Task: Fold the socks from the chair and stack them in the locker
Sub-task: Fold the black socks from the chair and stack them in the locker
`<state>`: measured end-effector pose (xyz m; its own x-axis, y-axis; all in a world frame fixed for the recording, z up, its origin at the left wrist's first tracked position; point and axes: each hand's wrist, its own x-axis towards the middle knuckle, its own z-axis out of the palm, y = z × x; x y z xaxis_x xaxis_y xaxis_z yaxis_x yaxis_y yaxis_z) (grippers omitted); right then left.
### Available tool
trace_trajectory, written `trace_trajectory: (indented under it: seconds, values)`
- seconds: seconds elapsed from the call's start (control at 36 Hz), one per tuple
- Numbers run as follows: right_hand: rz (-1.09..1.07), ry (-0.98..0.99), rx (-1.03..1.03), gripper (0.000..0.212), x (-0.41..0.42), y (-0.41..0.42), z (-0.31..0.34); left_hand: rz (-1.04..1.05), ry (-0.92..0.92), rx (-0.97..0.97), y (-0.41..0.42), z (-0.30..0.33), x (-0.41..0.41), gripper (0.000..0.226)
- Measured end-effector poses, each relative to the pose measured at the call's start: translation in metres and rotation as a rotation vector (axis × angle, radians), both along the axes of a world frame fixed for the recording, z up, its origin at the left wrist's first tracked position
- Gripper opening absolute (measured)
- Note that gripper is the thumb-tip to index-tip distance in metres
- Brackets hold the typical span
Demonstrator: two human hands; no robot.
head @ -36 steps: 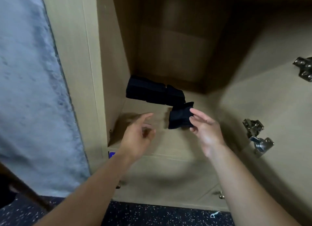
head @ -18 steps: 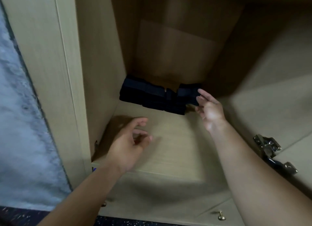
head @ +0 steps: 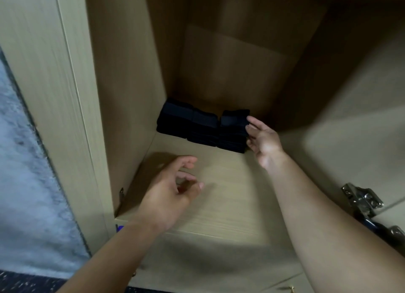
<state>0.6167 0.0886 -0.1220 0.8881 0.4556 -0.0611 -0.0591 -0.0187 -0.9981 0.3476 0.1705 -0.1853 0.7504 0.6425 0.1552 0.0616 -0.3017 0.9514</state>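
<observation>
Dark folded socks stand in stacks at the back left of the locker shelf. The rightmost stack is the tallest. My right hand is at that stack's right side, fingers straight, fingertips touching the top sock's edge. My left hand hovers over the front of the shelf, fingers loosely curled, holding nothing.
The locker's left wall and back panel enclose the shelf. The open door is on the right with metal hinges. A grey wall lies left of the locker. Dark speckled floor shows below.
My right hand carried a folded sock from the front of the shelf to the back and set it on the rightmost stack. The view moved closer to the locker.
</observation>
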Motion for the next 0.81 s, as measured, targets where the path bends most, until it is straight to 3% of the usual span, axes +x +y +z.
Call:
trace_trajectory:
  seconds: [0.39, 0.81]
  values:
    - [-0.034, -0.181, -0.208, 0.039, 0.004, -0.003, -0.011, -0.001, -0.017, 0.006, -0.001, -0.001, 0.001, 0.051]
    - [-0.025, -0.084, -0.187, 0.044, 0.003, -0.001, -0.013, -0.017, -0.021, -0.020, 0.000, 0.000, 0.001, 0.054]
